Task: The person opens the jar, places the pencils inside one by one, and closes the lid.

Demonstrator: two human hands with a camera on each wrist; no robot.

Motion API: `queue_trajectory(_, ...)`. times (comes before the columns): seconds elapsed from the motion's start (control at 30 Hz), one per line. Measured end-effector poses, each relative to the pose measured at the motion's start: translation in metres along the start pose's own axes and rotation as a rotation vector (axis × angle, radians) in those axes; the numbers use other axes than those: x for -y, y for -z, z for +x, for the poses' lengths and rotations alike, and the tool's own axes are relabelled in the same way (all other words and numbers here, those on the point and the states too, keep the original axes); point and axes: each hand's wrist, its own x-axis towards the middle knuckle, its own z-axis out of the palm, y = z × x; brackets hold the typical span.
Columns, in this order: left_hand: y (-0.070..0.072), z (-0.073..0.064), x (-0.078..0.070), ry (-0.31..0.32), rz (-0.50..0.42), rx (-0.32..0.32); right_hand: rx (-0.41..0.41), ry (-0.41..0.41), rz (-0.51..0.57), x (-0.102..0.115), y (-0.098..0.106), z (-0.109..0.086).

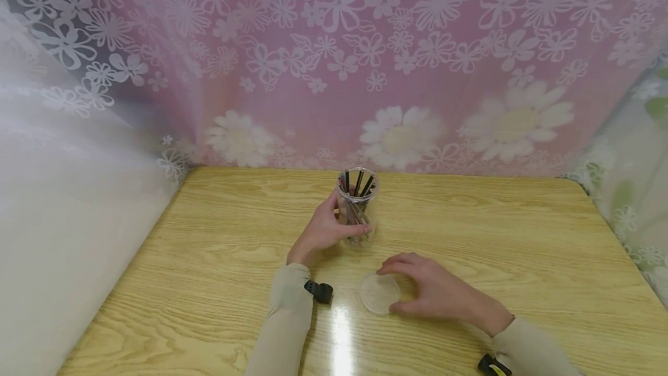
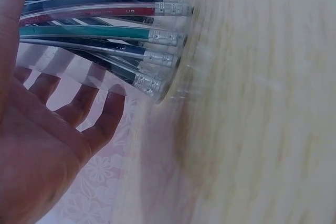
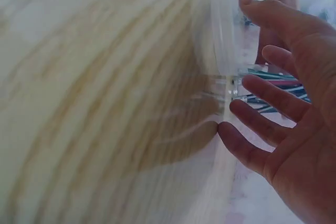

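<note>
My left hand (image 1: 325, 226) grips a clear plastic jar (image 1: 358, 197) standing upright on the table, its thumb across the near side. Several pencils (image 2: 100, 32) stand inside the jar, dark, red and green, with their silver ferrule ends at the jar's base. The jar's mouth is uncovered. Nearer the front, a round clear lid (image 1: 377, 293) lies flat on the wood. Around the lid's right side is my right hand (image 1: 435, 289), thumb and fingers spread apart, fingertips right at the rim. In the right wrist view the lid (image 3: 224, 30) appears edge-on beside the thumb.
The wood-grain table (image 1: 219, 237) reaches back to a pink flowered curtain (image 1: 323, 74). Pale sheeting (image 1: 78, 190) hangs along the left side, and flowered cloth (image 1: 636, 202) along the right. Each sleeved wrist wears a black strap device (image 1: 319, 292).
</note>
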Motion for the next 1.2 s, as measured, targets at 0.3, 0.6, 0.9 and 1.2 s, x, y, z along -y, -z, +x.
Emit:
queue_trajectory(0.3, 0.002, 0.002, -0.003, 0.017, 0.030, -0.001, 0.083, 0.008, -0.123, 0.007, -0.004, 0.005)
queue_trajectory(0.6, 0.001, -0.001, -0.002, 0.023, 0.012, 0.003, 0.048, 0.054, -0.180, 0.005, -0.010, 0.003)
queue_trajectory(0.9, -0.001, -0.002, -0.001, 0.028, 0.017, 0.009, 0.025, 0.017, -0.081, 0.006, -0.006, -0.002)
queue_trajectory(1.2, -0.001, -0.002, -0.003, 0.018, 0.029, 0.012, -0.185, 0.059, 0.003, 0.000, 0.004, -0.013)
